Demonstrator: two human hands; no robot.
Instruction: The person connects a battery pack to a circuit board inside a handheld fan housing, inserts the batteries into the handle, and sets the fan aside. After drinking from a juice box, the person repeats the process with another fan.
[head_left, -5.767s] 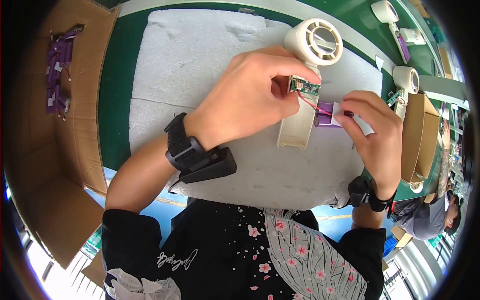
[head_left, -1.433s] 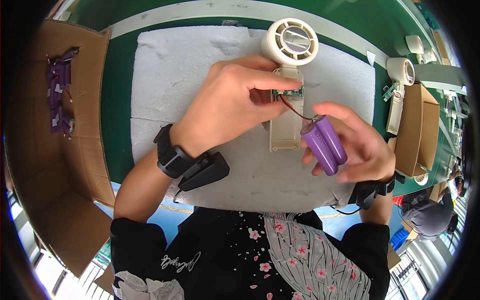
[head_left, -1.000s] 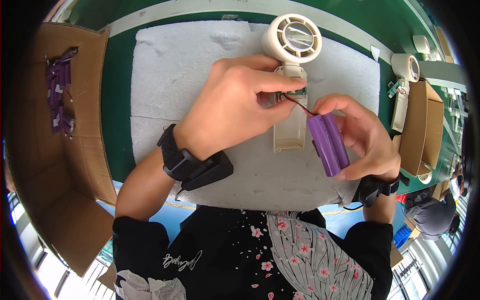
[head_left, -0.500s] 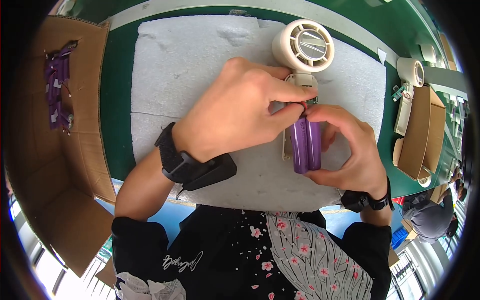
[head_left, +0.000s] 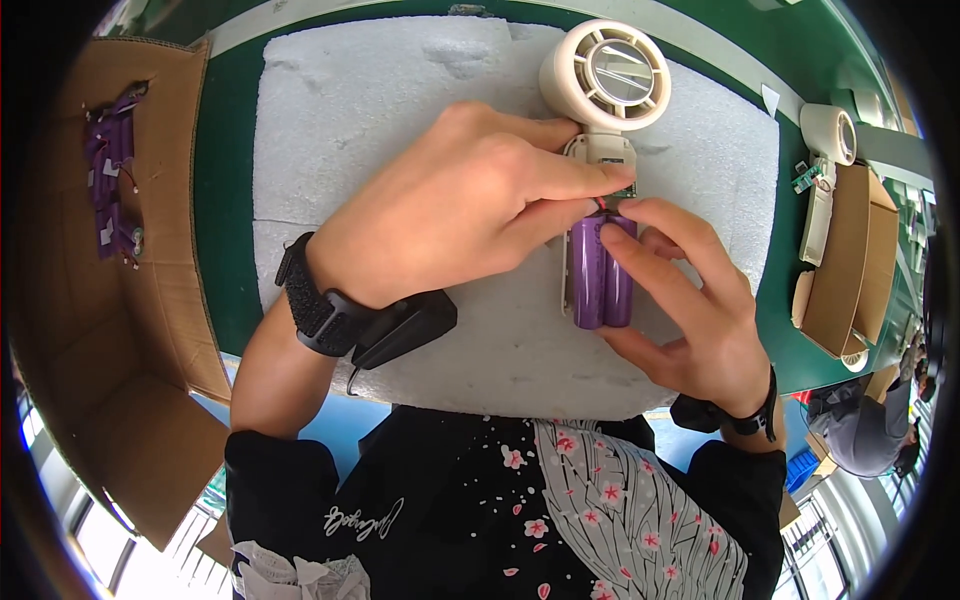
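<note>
A cream handheld fan (head_left: 587, 78) lies on the foam sheet with its handle opened, showing a small green circuit board near the neck. My left hand (head_left: 470, 200) is closed around the upper handle, its index fingertip on the board and its thumb beside a red wire. Just below lies a purple two-cell battery pack (head_left: 603, 275), over the open handle shell. My right hand (head_left: 700, 300) grips this pack, with fingertips at its upper end and the thumb at its lower end. The fingers hide the wire ends and part of the handle.
The white foam sheet (head_left: 340, 130) covers much of the green table. At left, a large cardboard box (head_left: 110, 330) contains several purple battery packs (head_left: 115, 170). On the right are another opened fan (head_left: 825, 180) and a small cardboard box (head_left: 850, 260). A person (head_left: 860, 430) is farther right.
The battery pack has shifted slightly up and left, squarer over the handle. My right index finger has moved onto the cells' upper face. My left hand stays at the board.
</note>
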